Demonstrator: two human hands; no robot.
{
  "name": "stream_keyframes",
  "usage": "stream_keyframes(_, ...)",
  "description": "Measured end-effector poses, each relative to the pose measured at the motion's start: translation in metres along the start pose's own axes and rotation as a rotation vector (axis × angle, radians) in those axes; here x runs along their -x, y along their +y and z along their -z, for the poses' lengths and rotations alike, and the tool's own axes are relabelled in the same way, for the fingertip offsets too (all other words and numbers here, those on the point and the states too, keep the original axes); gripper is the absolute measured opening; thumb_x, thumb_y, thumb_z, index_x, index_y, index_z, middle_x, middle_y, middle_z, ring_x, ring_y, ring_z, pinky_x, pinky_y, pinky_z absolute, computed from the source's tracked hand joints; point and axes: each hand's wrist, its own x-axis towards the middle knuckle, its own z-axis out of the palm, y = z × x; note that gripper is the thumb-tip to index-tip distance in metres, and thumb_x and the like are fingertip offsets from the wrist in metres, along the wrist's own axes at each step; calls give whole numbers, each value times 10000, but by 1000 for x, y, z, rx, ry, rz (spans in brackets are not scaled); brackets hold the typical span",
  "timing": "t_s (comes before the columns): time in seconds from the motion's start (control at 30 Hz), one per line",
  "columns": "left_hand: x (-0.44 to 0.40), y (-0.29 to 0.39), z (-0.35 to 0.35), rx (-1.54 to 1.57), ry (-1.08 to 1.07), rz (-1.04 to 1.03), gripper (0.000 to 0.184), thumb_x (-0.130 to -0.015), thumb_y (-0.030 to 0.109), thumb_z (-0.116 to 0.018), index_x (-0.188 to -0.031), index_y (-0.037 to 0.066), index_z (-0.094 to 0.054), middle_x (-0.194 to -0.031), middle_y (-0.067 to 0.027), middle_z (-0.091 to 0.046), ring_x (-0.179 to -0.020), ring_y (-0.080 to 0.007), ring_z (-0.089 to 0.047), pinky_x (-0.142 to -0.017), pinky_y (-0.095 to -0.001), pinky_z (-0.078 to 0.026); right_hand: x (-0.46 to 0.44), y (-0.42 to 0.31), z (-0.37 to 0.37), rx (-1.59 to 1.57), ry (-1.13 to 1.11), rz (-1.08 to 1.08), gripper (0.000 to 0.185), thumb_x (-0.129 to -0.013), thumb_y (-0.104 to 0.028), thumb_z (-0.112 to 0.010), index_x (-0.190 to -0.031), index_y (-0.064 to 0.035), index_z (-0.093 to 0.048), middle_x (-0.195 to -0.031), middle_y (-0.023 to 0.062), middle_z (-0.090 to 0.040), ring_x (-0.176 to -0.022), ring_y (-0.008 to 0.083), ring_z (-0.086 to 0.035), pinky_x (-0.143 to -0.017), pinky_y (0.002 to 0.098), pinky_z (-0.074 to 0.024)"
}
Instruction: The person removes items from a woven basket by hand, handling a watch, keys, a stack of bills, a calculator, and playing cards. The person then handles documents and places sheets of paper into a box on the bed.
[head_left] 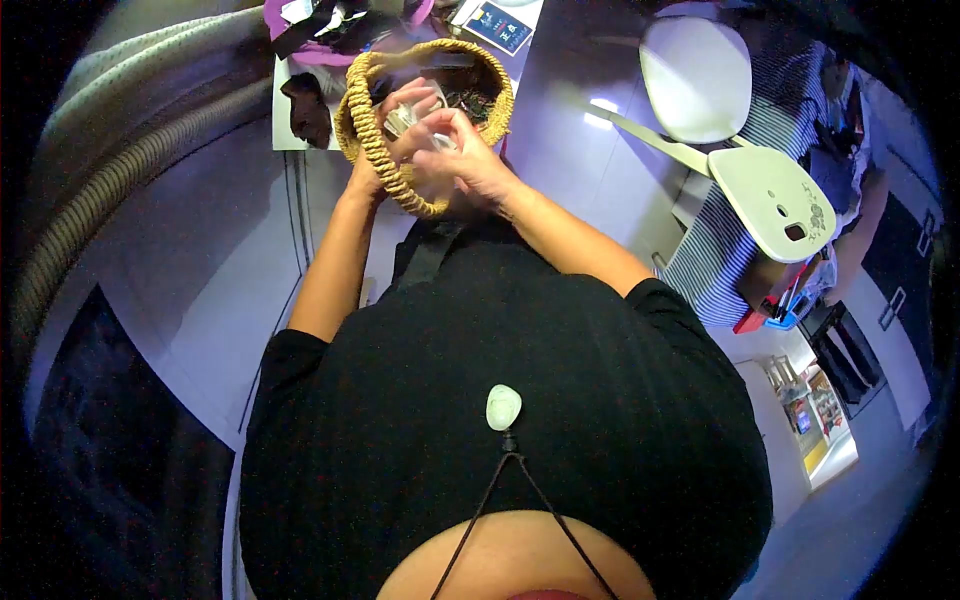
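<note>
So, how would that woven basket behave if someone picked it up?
The woven basket itself is probably light, given its braided fibre look. Its thick braids suggest it would mostly hold its shape, perhaps flexing slightly. The loose-looking jumble inside might shift if tilted.

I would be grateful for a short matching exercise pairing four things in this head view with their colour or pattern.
Things
1. woven basket
2. pendant
3. shirt
4. cloth at the picture's right

Descriptions
A. black, short-sleeved
B. striped, dark and light
C. straw-yellow
D. pale, on a dark cord

Right pairs: 1-C, 2-D, 3-A, 4-B
</note>
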Motion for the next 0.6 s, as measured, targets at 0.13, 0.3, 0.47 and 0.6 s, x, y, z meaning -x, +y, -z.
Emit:
stream_keyframes(0.13,2,3,2,-156,-29,-22,571,-766,327,-663,-1210,37,-451,-1331,-114,-359,-1165,-261,-440,-928,-380,-415,1,-1,0,-454,-38,-169,363,-848,-464,-520,-944,-117,-471,-949,20,-517,-948,145,-526,-797,296,-445)
stream_keyframes(0.3,-11,7,-4,-567,-55,-271,569,-713,338,-690,-1184,73,-510,-1248,-154,-453,-1188,-289,-409,-990,-371,-312,-12,-6,3,-470,62,-301,343,-848,-448,-525,-946,-119,-526,-964,30,-557,-869,137,-555,-732,291,-464)
stream_keyframes(0.47,-12,9,-15,-629,-31,-245,622,-697,341,-691,-1214,65,-481,-1243,-148,-448,-1201,-280,-381,-1002,-377,-291,-14,-18,6,-506,49,-405,295,-848,-334,-541,-1047,-117,-526,-956,3,-577,-856,117,-553,-748,278,-448)
stream_keyframes(0.6,-9,1,-11,-530,-28,-161,605,-727,343,-664,-1227,64,-468,-1255,-150,-435,-1198,-278,-383,-1006,-371,-283,-14,-8,15,-468,-11,-447,281,-840,-333,-532,-1037,-132,-539,-951,3,-592,-873,122,-555,-790,319,-443)
